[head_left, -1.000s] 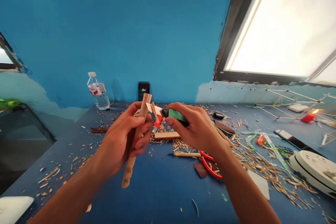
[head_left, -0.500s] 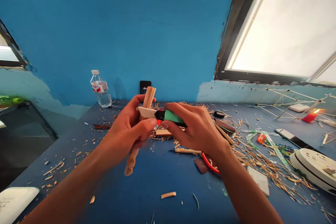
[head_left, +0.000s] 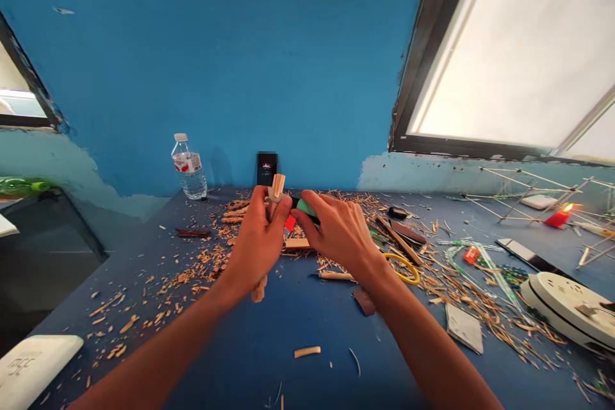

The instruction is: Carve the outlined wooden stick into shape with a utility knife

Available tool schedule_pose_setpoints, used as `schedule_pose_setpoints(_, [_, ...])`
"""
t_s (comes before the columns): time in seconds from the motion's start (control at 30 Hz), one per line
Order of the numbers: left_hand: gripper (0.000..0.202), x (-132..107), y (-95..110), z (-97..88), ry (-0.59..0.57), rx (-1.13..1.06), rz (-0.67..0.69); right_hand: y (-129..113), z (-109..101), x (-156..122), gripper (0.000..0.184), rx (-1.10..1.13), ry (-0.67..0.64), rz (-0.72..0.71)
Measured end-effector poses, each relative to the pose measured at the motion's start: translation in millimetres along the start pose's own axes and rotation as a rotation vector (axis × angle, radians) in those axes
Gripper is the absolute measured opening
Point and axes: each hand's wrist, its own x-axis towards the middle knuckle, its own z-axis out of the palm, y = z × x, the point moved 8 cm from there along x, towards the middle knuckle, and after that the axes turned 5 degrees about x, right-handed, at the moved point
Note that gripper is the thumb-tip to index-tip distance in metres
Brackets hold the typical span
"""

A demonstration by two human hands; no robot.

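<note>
My left hand point(head_left: 262, 227) is wrapped round a wooden stick point(head_left: 278, 184), whose pale, squared top stands out above the fingers. Its rough lower end point(head_left: 259, 290) shows below the hand. My right hand point(head_left: 336, 224) grips a knife by its green and black handle point(head_left: 306, 207). The blade meets the stick near the top, beside my left thumb, and is mostly hidden by the fingers. Just behind the hands a flat wooden piece point(head_left: 298, 243) lies on the blue table point(head_left: 307, 314) among shavings.
A water bottle point(head_left: 191, 170) and a phone point(head_left: 267, 168) stand by the wall. Rightward are a lit red candle point(head_left: 558, 217), a thin stick frame point(head_left: 528, 187), a round white device point(head_left: 569, 307), a yellow ring point(head_left: 406, 269) and scattered shavings point(head_left: 500, 307). A white box point(head_left: 38, 365) sits front left.
Both hands have drawn closer together, and the stick stands more upright. The blade, plainly visible before, is now largely covered by my left hand. The view has shifted slightly.
</note>
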Motion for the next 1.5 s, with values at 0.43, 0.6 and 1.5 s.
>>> schedule_pose_setpoints(0.43, [0.039, -14.4, -19.6, 31.3, -0.289, -0.181, -0.154, 74.8, -6.1, 10.1, 0.044, -0.003, 0.218, 0.363])
schedule_pose_setpoints(0.6, [0.034, -25.6, 11.6, 32.0, -0.549, -0.423, -0.216, 95.5, -19.4, 9.9, 0.043, 0.227, 0.118, 0.234])
schedule_pose_setpoints(1.5, [0.024, -44.0, 50.1, -1.5, -0.375, -0.293, -0.011, -37.3, -66.8, -24.1, 0.028, 0.312, -0.009, -0.248])
